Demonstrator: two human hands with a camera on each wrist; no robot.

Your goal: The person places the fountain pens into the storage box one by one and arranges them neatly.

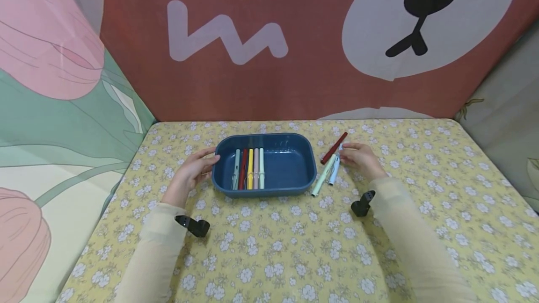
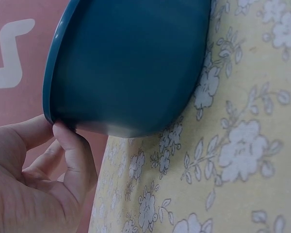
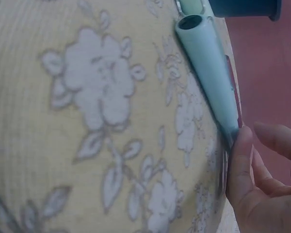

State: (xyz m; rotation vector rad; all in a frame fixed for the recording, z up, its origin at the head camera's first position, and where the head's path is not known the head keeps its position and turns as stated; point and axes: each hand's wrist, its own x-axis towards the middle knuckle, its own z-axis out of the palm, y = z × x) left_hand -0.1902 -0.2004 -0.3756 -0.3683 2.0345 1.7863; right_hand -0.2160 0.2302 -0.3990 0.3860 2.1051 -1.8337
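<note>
On the left, my left hand (image 1: 195,168) grips the rim of a dark blue tray (image 1: 269,194) between thumb and fingers. Its grip at the tray's corner (image 2: 51,97) shows up close in the left wrist view. Inside, a row holds a grey-green pen (image 1: 236,167), a dark red pen (image 1: 243,169), a yellow pen (image 1: 250,169), a pink pen (image 1: 256,169) and a pale mint pen (image 1: 261,169). Right of the tray, my right hand (image 1: 360,157) pinches the far end of a light blue pen (image 1: 334,174). Beside it lies a light green pen (image 1: 323,176).
Another dark red pen (image 1: 334,147) lies behind the light green one on the yellow floral tablecloth (image 1: 269,247). A red printed cloth (image 1: 294,83) hangs along the table's back edge. Black cameras sit on both wrists.
</note>
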